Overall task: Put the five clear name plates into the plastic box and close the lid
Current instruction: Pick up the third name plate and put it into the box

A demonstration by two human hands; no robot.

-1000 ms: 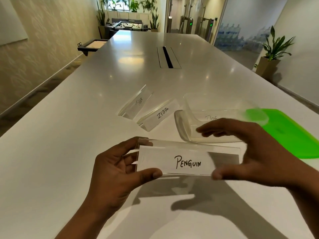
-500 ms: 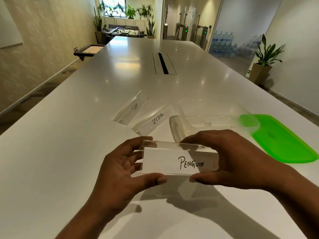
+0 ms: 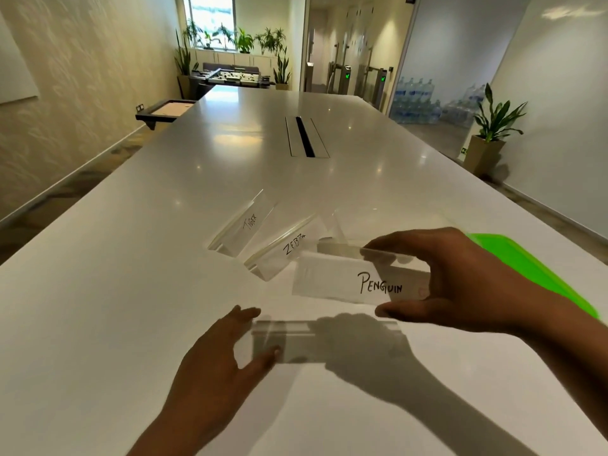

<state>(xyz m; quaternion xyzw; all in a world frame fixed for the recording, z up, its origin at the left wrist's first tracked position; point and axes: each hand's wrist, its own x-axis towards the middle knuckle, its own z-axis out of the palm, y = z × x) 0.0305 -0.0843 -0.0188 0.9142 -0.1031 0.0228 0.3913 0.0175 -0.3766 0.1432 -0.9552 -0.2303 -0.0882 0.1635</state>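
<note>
Above the table (image 3: 131,291), right hand (image 3: 460,278) pinching PENGUIN plate (image 3: 332,281)

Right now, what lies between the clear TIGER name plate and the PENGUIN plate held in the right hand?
The clear acrylic ZEBRA name plate, lying on the white table; the head view shows it.
</note>
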